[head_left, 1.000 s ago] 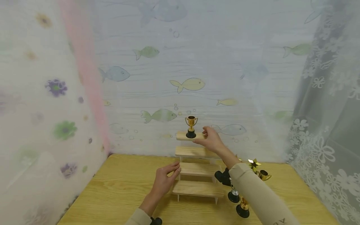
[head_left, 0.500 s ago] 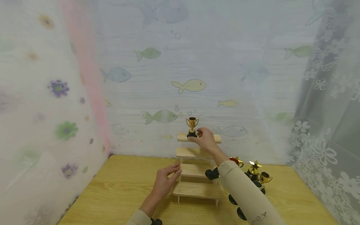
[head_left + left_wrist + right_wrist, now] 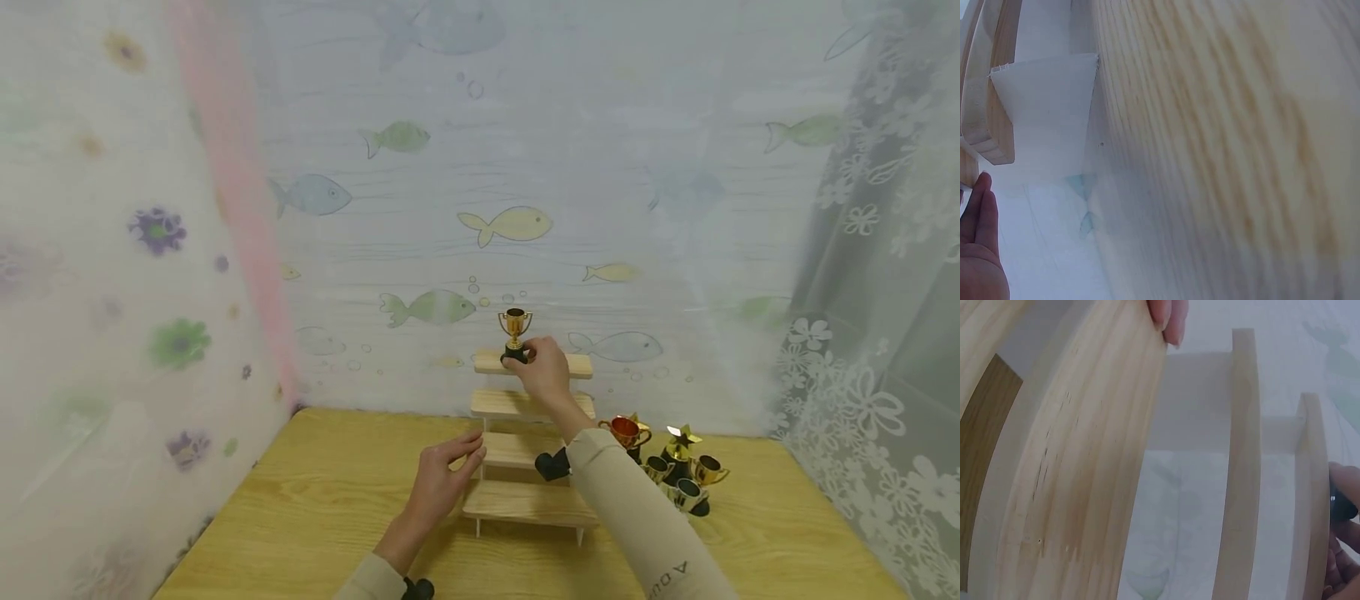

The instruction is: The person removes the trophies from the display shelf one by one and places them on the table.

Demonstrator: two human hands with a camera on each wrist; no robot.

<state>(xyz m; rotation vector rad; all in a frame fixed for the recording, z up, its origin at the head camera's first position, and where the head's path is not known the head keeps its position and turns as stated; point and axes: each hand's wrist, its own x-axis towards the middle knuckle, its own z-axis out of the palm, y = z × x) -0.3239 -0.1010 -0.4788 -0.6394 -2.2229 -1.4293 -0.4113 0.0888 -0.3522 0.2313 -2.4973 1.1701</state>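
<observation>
On the top step of a wooden tiered display stand (image 3: 528, 502) stands a small gold trophy cup (image 3: 515, 321) with two handles and a black base. My right hand (image 3: 546, 371) pinches that base between thumb and fingers; in the right wrist view the black base (image 3: 1341, 505) shows partly behind the fingers. At the stand's left side, my left hand (image 3: 438, 479) touches the end of a lower step with its fingertips. The left wrist view catches these fingers (image 3: 986, 219), fairly straight, at its left edge.
Several small trophies stand right of the display stand, among them a red cup (image 3: 625, 431), a gold star trophy (image 3: 681, 446) and a gold cup (image 3: 707, 471). Behind the wooden table (image 3: 330, 483) hangs a fish-patterned curtain (image 3: 600, 167). My right sleeve hides part of the table.
My right hand has moved left along the top step from its right part to the trophy's base and now grips it. The trophy and my left hand have stayed nearly still.
</observation>
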